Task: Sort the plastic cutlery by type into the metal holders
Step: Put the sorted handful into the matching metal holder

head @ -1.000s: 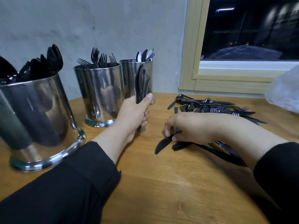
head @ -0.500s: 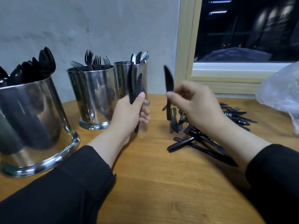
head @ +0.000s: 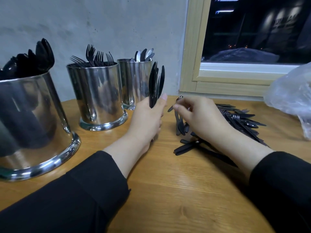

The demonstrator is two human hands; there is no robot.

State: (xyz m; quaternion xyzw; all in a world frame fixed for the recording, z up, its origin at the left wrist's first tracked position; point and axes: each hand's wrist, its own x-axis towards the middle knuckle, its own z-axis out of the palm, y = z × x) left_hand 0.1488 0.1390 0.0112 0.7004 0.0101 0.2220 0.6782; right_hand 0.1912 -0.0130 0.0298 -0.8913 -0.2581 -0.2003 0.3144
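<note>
Spoon holder (head: 32, 115), fork holder (head: 99, 96), knife holder (head: 134, 81) in a row on the left, already sorted. Left hand (head: 148, 120) grips a knife bundle (head: 155, 84) upright, likely batching for one drop. Right hand (head: 200, 118) fingers curled, pinching one piece (head: 175, 104) over the loose pile (head: 239, 121); type unclear.

Three holders (head: 99, 91) left on table (head: 168, 190), cutlery pile (head: 239, 121) right.
</note>
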